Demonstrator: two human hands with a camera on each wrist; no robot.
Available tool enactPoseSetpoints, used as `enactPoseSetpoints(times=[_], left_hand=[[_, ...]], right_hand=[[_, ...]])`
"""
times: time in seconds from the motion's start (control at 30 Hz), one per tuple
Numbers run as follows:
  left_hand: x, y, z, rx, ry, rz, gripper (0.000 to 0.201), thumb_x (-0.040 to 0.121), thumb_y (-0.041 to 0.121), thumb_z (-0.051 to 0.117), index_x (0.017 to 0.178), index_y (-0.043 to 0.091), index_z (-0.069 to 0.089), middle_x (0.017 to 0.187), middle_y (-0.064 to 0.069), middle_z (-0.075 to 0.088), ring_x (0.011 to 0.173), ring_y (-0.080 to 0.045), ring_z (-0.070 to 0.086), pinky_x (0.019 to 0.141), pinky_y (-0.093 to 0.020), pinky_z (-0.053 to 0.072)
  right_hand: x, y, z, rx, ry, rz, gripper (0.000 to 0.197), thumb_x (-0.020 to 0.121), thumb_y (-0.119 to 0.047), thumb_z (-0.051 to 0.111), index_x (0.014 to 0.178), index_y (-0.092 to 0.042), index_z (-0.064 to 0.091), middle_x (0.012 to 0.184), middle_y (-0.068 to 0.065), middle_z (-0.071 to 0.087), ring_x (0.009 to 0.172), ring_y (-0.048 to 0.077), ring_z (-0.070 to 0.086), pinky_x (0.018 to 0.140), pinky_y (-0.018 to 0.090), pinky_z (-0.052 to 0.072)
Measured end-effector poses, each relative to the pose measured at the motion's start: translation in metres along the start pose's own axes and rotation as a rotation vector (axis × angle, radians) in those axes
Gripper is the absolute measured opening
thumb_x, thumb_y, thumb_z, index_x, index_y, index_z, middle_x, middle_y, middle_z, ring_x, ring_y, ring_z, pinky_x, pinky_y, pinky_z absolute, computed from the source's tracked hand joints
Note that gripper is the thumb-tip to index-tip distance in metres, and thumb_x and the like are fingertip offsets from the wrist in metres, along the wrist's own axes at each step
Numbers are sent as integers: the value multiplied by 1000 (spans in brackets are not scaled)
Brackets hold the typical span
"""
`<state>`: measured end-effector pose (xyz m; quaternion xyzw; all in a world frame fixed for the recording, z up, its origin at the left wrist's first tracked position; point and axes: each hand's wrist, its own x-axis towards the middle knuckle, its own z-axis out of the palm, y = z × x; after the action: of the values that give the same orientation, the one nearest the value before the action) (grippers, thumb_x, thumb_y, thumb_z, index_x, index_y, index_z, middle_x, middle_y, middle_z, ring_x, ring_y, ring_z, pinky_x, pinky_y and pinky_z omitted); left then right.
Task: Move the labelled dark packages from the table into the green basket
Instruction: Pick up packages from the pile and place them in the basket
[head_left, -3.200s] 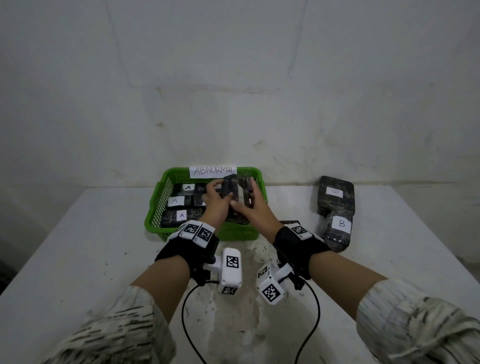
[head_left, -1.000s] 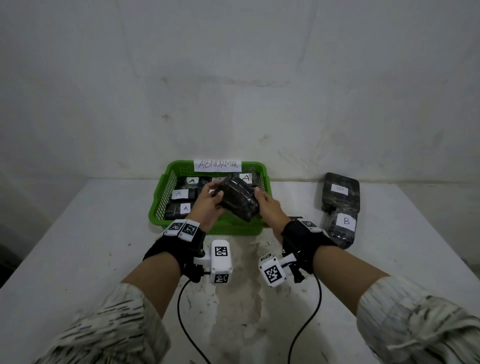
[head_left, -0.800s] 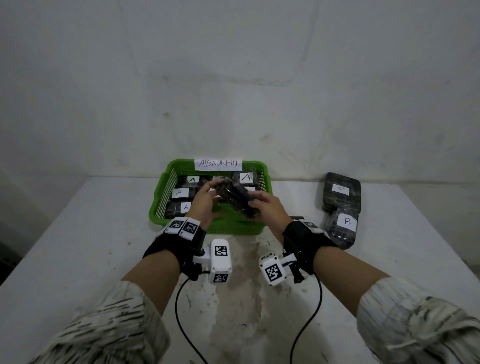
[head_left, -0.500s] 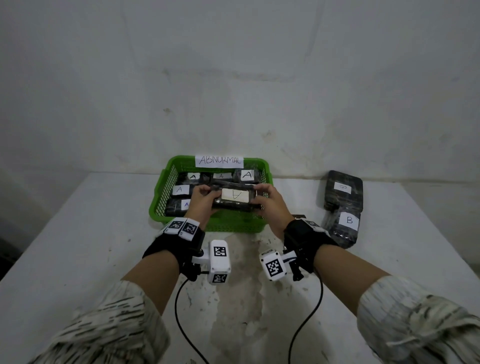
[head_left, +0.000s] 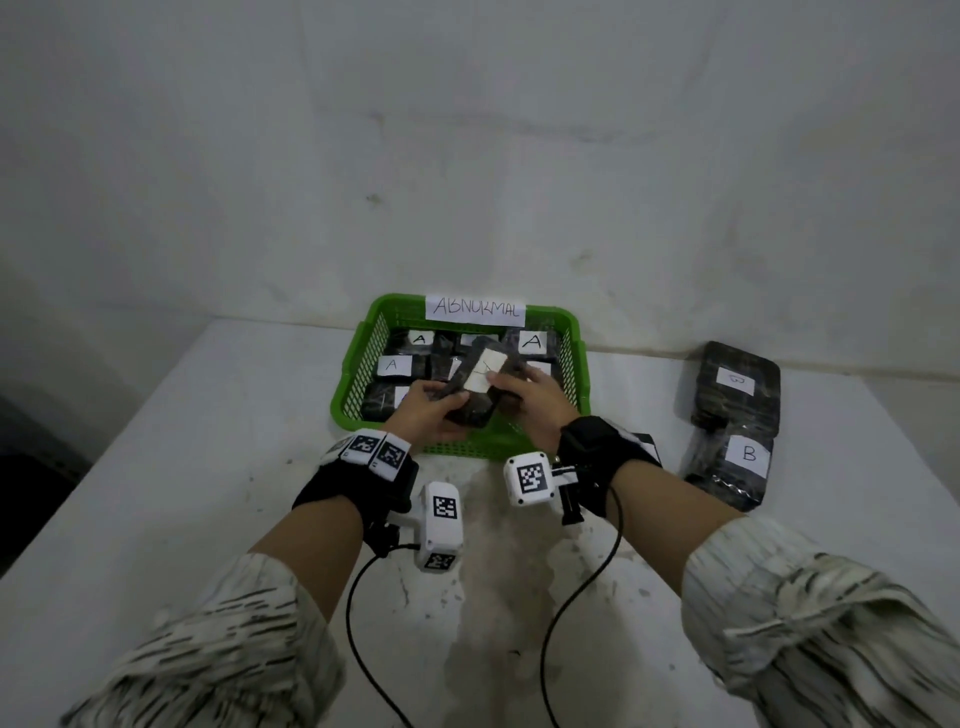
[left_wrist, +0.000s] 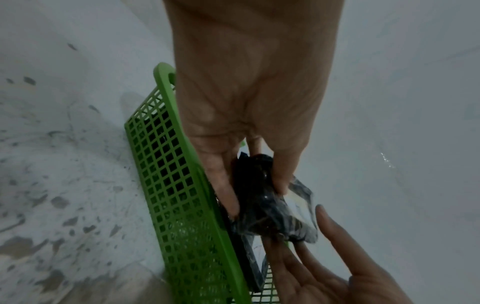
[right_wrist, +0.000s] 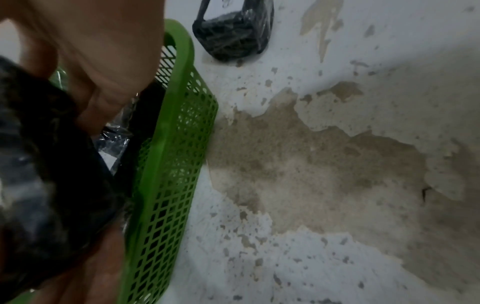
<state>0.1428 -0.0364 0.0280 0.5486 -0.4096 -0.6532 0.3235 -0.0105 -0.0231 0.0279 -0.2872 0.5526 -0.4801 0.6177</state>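
Observation:
The green basket stands at the back of the table and holds several dark packages marked A. Over its front half a dark package with a white label hangs tilted, its long side pointing away from me. My left hand pinches its near end between thumb and fingers, plain in the left wrist view. My right hand touches its right side with straight fingers. In the right wrist view the package fills the left, blurred, beside the basket wall.
Two dark packages lie on the table at the right, one marked B and one behind it. A paper sign ABNORMAL sits on the basket's back rim. The white wall stands just behind. The tabletop has worn paint.
Half a second ago both hands held the package level and crosswise, label up. Now it is turned lengthwise and tilted, and the right hand's fingers have loosened to a touch.

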Motion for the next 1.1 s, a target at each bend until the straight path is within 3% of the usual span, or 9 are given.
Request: enactPoseSetpoints(times=[0.07, 0.13, 0.27, 0.4, 0.53, 0.6, 0.7, 0.9, 1.1], left_hand=[[2, 1, -1, -6, -56, -35, 37, 94, 16, 54, 125, -1, 41, 128, -21, 54, 91, -31, 65, 69, -39, 58], [0, 5, 1, 87, -95, -27, 32, 99, 26, 44, 118, 1, 51, 123, -18, 58, 88, -27, 64, 81, -41, 53], [14, -1, -11, 614, 71, 92, 48, 101, 42, 29, 127, 11, 54, 133, -16, 52, 121, -31, 48, 95, -37, 41], [16, -13, -23, 1074, 300, 7, 42, 94, 49, 39, 127, 26, 53, 145, -16, 32, 136, -35, 23, 113, -48, 14], [14, -29, -29, 1246, 134, 68, 44, 91, 61, 36, 120, 35, 56, 147, -9, 34, 140, -35, 18, 112, -59, -4], [13, -35, -34, 1249, 112, 141, 42, 87, 65, 41, 115, 38, 58, 141, -3, 40, 139, -32, 19, 110, -61, -7], [12, -40, -36, 1263, 103, 225, 37, 85, 64, 46, 109, 40, 60, 127, 4, 48, 135, -29, 25, 111, -62, -4], [13, -43, -35, 1273, 137, 269, 36, 86, 62, 46, 106, 36, 62, 120, 3, 51, 131, -27, 29, 111, -61, -1], [15, -44, -34, 1268, 131, 261, 36, 85, 62, 46, 105, 35, 61, 122, 4, 50, 132, -26, 28, 111, -61, -1]], right_hand=[[1, -4, 8, -184, -137, 99, 102, 70, -32, 83, 152, -28, 22, 139, 6, 54, 129, 30, 47, 104, 54, 41], [7, -8, 10, -300, -205, 116, 98, 81, -24, 75, 153, -31, 9, 138, 6, 55, 127, 27, 48, 101, 50, 45], [16, -21, 6, -345, -30, 13, 47, 92, 1, 51, 137, -3, 36, 88, 10, 55, 75, 21, 53, 56, 28, 44], [27, -13, -8, -480, 139, 6, 17, 86, 7, 54, 87, -6, 43, 74, 5, 42, 63, 15, 42, 57, 26, 36], [38, 9, -16, -752, 112, 78, 23, 82, -4, 58, 67, -21, 50, 74, 0, 48, 80, 24, 48, 78, 36, 43], [43, 17, -17, -730, 164, 56, 12, 82, -6, 62, 80, -16, 56, 92, 9, 56, 95, 28, 53, 81, 36, 44], [46, 23, -16, -762, 262, 16, 43, 83, -8, 67, 120, -2, 47, 110, 17, 58, 103, 33, 58, 82, 37, 49], [50, 32, -14, -973, 383, 9, 33, 95, -11, 49, 125, 3, 45, 124, 25, 58, 109, 38, 58, 74, 30, 38], [53, 32, -11, -986, 471, 24, 48, 96, -10, 49, 137, 8, 32, 130, 28, 54, 114, 40, 56, 83, 38, 46]])
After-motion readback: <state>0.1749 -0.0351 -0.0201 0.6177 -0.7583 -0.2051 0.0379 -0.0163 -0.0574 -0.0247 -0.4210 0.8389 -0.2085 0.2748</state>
